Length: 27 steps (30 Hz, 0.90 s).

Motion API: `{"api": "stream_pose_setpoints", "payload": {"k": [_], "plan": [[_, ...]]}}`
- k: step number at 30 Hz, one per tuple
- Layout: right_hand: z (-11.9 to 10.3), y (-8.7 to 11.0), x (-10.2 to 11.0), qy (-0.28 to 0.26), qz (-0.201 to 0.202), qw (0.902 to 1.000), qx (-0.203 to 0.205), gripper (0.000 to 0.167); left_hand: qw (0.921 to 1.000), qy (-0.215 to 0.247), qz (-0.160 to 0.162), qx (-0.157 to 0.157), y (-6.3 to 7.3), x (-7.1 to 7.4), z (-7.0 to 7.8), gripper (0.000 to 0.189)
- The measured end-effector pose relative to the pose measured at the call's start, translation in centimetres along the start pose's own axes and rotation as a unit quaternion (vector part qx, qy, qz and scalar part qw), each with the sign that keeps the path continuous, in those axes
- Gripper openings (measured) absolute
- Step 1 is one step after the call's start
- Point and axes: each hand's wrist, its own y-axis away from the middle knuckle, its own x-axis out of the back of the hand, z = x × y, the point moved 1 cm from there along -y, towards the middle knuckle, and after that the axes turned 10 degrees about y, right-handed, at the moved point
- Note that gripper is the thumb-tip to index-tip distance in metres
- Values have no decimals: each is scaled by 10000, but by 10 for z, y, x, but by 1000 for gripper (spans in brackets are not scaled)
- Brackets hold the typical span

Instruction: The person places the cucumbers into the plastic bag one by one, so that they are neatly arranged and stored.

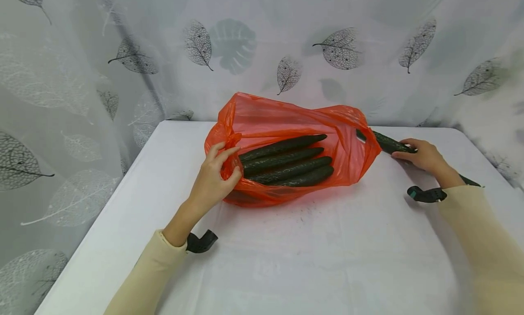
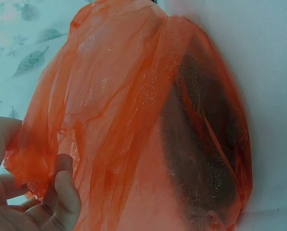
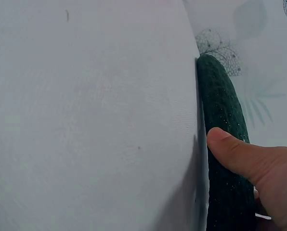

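A red plastic bag (image 1: 286, 196) lies on its side on the white table, its mouth spread toward me. Inside it several dark green cucumbers (image 1: 282, 162) lie side by side. My left hand (image 1: 210, 178) holds the bunched left rim of the bag; in the left wrist view the red film passes between thumb and fingers. To the right of the bag, my right hand (image 1: 423, 160) grips another cucumber (image 1: 389, 143) with thumb and fingers. That cucumber's far end is within the bag's right rim. In the right wrist view the thumb presses on the cucumber (image 3: 223, 106).
A further green tip (image 1: 469, 181), probably of another cucumber, shows behind my right wrist. Black wrist-worn camera parts (image 1: 426, 194) hang at both cuffs. A leaf-patterned curtain (image 1: 266, 46) stands behind the table (image 1: 307, 256), with more of it along the left.
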Motion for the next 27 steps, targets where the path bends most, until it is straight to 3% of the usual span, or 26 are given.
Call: {"api": "stream_pose_setpoints", "payload": {"k": [15, 27], "plan": [[-9, 11, 9, -225, 286, 9993, 116, 67, 10000, -18, -7, -56, 1, 0, -1, 45], [-45, 27, 47, -363, 991, 9934, 449, 65, 9999, -25, 31, -119, 0, 2, 3, 46]]}}
